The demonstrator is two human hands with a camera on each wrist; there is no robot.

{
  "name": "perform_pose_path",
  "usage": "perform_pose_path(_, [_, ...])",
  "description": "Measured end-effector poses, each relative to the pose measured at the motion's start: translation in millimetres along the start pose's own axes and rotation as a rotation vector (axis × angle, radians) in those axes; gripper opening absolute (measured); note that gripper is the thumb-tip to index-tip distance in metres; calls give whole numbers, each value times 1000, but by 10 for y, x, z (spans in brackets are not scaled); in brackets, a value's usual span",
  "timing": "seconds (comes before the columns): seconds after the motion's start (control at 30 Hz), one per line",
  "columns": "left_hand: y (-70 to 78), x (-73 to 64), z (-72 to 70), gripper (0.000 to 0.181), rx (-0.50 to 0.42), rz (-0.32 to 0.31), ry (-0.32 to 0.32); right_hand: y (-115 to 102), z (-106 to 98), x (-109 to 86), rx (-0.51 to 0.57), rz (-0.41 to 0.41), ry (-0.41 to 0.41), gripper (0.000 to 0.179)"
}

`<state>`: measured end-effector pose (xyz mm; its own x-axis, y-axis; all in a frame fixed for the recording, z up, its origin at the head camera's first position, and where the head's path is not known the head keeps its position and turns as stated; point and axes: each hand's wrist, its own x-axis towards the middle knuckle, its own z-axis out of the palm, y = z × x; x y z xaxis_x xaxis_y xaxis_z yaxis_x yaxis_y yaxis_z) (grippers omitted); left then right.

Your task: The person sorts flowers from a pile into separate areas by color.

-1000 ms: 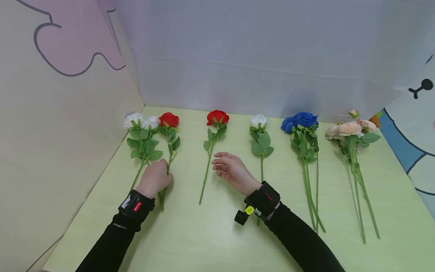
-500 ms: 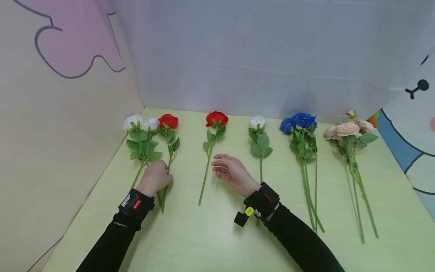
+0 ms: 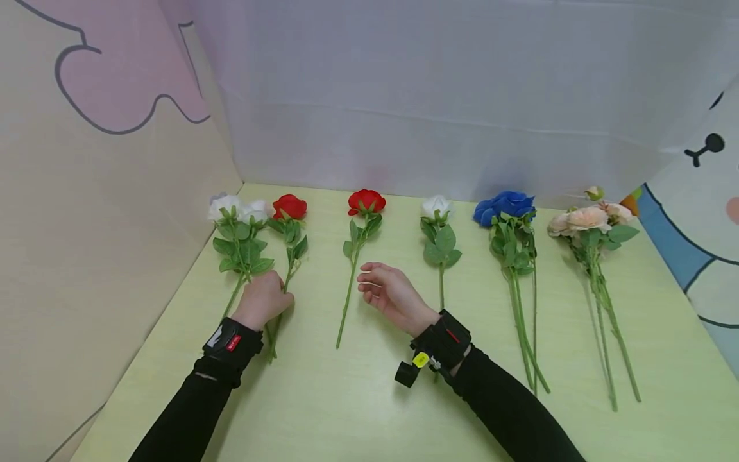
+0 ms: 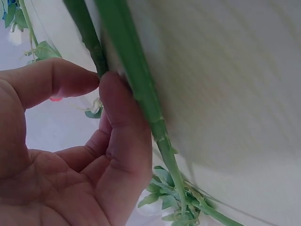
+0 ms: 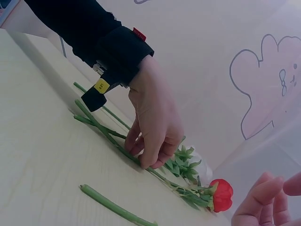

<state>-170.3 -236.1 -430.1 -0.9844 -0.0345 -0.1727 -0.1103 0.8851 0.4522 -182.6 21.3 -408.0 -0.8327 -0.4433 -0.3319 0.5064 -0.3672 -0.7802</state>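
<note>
In the head view my left hand pinches the stem of the left red rose between thumb and fingers; the left wrist view shows thumb and index finger meeting on a dark green stem. A second green stem runs along the outer side of that index finger. White roses lie just left of the pinched rose, their stems partly hidden by the hand. My right hand hovers with loosely bent fingers and holds nothing. It is between the middle red rose and a single white rose.
Farther right on the pale yellow table lie blue roses and a bunch of peach flowers. A pale cloth wall stands along the back, and a patterned panel closes the left side.
The left red rose has turned slightly, its bloom shifting right and its stem end left, while my left hand keeps its grip. My right hand stays nearly still.
</note>
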Motion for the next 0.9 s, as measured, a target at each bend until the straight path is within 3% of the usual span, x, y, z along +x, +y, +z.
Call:
perform_pose_path(0.13, [-15,13,-17,34,-10,-3,-30,-5,16,-10,6,3,-12,14])
perform_pose_path(0.3, [-31,46,-62,14,-72,-24,-85,-7,23,-9,7,4,-17,15])
perform_pose_path(0.6, [-28,96,-89,34,-254,-69,-206,-5,11,-6,-68,-18,9,17])
perform_pose_path(0.73, [-31,117,-95,33,-300,-61,-213,-7,2,-9,-108,-28,17,19])
perform_pose_path(0.9, [-39,146,-95,34,-283,-39,-184,-8,-12,-10,-169,-50,12,26])
